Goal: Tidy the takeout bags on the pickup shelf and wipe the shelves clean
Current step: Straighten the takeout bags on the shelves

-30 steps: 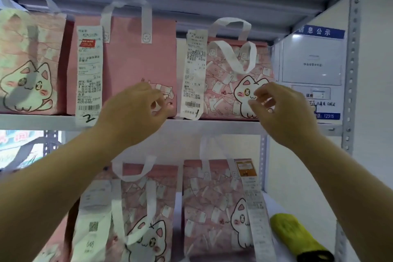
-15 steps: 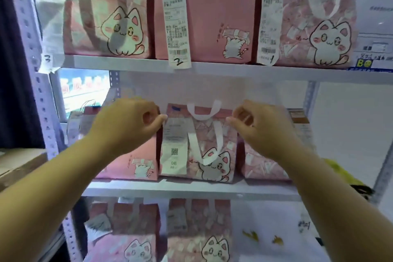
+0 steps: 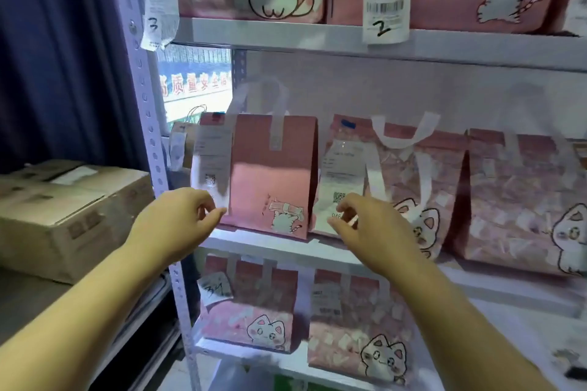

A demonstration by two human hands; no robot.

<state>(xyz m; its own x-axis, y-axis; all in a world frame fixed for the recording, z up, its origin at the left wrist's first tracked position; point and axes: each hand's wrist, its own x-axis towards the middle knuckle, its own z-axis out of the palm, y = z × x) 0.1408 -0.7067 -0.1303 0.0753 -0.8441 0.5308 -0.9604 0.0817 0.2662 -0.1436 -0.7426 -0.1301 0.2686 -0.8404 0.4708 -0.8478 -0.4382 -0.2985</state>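
Two hands reach toward the middle shelf (image 3: 260,243). The left hand (image 3: 178,225) has its fingers (image 3: 211,216) loosely curled, pinched at the lower corner of the receipt (image 3: 211,168) on the plain pink bag (image 3: 273,174). The right hand (image 3: 371,232) has its fingers (image 3: 344,211) spread and bent, holding nothing, just in front of the receipt on the patterned cat bag (image 3: 409,181). Both bags stand upright on the shelf, directly beyond the fingertips. Cardboard boxes (image 3: 63,209) sit left of the left hand.
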